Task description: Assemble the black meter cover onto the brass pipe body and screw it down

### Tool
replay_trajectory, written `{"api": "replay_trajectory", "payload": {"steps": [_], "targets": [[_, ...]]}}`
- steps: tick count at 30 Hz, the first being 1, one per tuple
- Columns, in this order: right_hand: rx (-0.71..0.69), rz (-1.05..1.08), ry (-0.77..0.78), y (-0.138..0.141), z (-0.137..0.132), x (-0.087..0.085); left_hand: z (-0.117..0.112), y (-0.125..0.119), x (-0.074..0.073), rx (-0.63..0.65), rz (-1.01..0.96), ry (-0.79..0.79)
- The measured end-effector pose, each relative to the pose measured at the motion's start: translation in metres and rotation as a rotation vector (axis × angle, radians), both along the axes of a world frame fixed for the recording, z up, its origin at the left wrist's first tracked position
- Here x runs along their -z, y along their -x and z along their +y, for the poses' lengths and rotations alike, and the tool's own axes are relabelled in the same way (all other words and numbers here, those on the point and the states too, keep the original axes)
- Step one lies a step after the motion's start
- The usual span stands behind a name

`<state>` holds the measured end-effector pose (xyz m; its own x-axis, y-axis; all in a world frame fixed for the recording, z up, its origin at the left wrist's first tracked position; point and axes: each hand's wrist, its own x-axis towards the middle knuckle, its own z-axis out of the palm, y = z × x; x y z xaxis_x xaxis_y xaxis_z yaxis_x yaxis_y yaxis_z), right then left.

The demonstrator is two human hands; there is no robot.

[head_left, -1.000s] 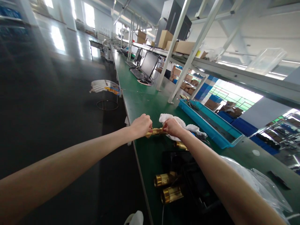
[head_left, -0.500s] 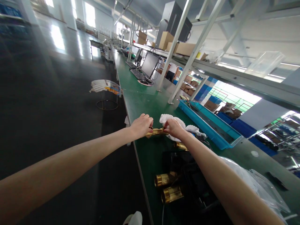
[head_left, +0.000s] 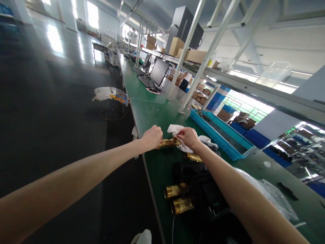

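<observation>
A brass pipe fitting with a round port lies level over the bench near its front edge. My left hand is closed round its left end, the fingers partly hidden from me. Just above the right end, my right hand pinches its thumb and fingertips together by the port; a small dark thing shows at the tips, too small to name. Behind the fitting is a crumpled white cloth. Another brass fitting lies under my right forearm. Two more, a threaded fitting and its neighbour, rest closer to me.
Black equipment sits beside the near fittings, partly behind my right arm. A blue tray stands to the right, and clear plastic lies nearer. Farther along the green bench are a monitor and keyboard. Shelf posts rise behind.
My right fingers have come up off the right end of the fitting, and its round port now shows. My left hand stays on the left end. The whole view has shifted slightly.
</observation>
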<state>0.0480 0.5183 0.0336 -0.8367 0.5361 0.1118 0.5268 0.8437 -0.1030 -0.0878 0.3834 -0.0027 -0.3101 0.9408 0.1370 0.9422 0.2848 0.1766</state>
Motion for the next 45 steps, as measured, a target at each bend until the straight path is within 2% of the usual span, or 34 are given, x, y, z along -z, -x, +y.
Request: {"api": "replay_trajectory", "payload": {"steps": [7, 14, 19, 23, 25, 28, 31, 33, 36, 39, 41, 43, 45], "targets": [[0.0, 0.066, 0.026, -0.02, -0.012, -0.013, -0.001, -0.002, -0.008, -0.046, -0.051, 0.013], [0.0, 0.135, 0.068, -0.025, -0.019, -0.014, 0.001, 0.008, -0.006, -0.022, -0.146, -0.023], [0.026, 0.243, 0.138, -0.034, -0.021, -0.022, -0.005, 0.009, -0.009, -0.008, -0.236, -0.177], [0.063, 0.349, 0.268, -0.061, -0.031, -0.038, -0.011, -0.014, -0.024, 0.033, -0.352, -0.365], [0.083, 0.39, 0.349, -0.087, -0.042, -0.049, -0.015, -0.037, -0.032, 0.084, -0.439, -0.434], [0.123, 0.441, 0.433, -0.139, -0.069, -0.065, -0.03, -0.086, -0.046, 0.191, -0.567, -0.494], [0.175, 0.528, 0.487, -0.204, -0.111, -0.076, -0.062, -0.142, -0.058, 0.306, -0.746, -0.538], [0.228, 0.644, 0.556, -0.248, -0.147, -0.073, -0.091, -0.181, -0.062, 0.362, -0.882, -0.543], [0.344, 0.699, 0.681, -0.306, -0.205, -0.051, -0.138, -0.241, -0.054, 0.36, -0.955, -0.492], [0.438, 0.721, 0.778, -0.347, -0.259, -0.018, -0.176, -0.301, -0.031, 0.444, -1.026, -0.328], [0.494, 0.729, 0.821, -0.367, -0.286, 0.001, -0.193, -0.337, -0.014, 0.463, -1.09, -0.215], [0.535, 0.759, 0.848, -0.384, -0.304, 0.016, -0.205, -0.366, -0.001, 0.407, -1.157, -0.206], [0.56, 0.821, 0.874, -0.4, -0.316, 0.026, -0.212, -0.388, 0.006, 0.374, -1.213, -0.207]]}}
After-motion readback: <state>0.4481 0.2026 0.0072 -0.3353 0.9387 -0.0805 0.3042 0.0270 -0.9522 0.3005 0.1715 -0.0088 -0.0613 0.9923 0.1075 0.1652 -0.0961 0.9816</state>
